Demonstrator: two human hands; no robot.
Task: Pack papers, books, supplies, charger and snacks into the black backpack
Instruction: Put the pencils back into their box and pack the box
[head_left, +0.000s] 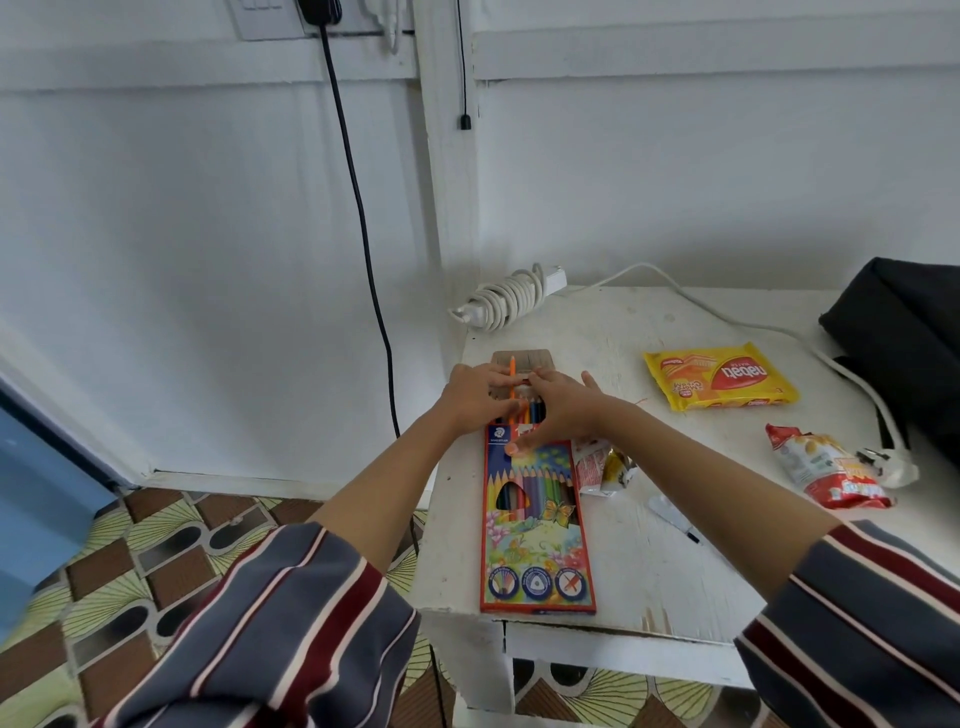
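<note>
Worked at a white table (649, 571) with both hands on the far end of a coloured-pencil box (537, 525). Found the box lying flat along the table's left edge, with its brown flap open on the side away from the body and pencil ends showing there. Pinched an orange pencil (512, 382) in the fingertips of the left hand (475, 397), with that pencil reaching farther past the box's open end than the rest. Laid the right hand (563, 410) over the same end, with the thumb pressed on the printed front and the other fingers spread and fairly straight, clamped on nothing visible.

Saw a small crumpled snack sachet (605, 467) just beside the box's right edge, and a white pen (675, 519) near it, farther right. Saw a yellow wafer packet (719, 382) well to the right of the box's open end, and a red-and-white snack bag (826, 467) farther right again. Noted a white charger (506, 299) with cable wound round it just beyond the box's far end, at the table's back corner. Noted the black backpack (904, 332) farthest right of the box, partly cut off by the frame edge, well apart from both hands.
</note>
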